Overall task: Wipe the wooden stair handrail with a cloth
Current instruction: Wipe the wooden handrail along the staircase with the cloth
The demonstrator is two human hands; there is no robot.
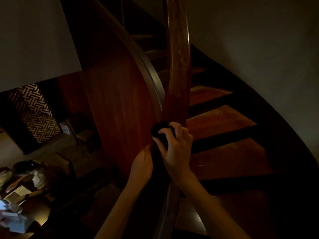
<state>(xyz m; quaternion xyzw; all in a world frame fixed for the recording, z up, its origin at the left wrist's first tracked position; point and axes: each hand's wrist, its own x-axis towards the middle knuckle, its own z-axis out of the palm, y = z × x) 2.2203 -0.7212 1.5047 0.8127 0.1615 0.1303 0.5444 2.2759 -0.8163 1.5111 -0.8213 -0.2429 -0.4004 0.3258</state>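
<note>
Stairs point(222, 121) curve down the right side. Mid-frame, the right hand point(176, 149) has its grip clamped on a black cloth point(159, 131) against the handrail point(178, 66). The left hand point(142, 166) is beside it, grip loose. Lower left, a surface point(34, 209) holds papers point(16, 195).

You have one left hand point(141, 167) and one right hand point(176, 147), two in all, one dark cloth point(159, 131) and one wooden handrail point(178, 66).

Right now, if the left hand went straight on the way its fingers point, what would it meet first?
Probably the dark cloth that the right hand grips against the wooden handrail, just above the left hand. Dim light hides depth, so the curved wooden panel beside it could come first.
</note>
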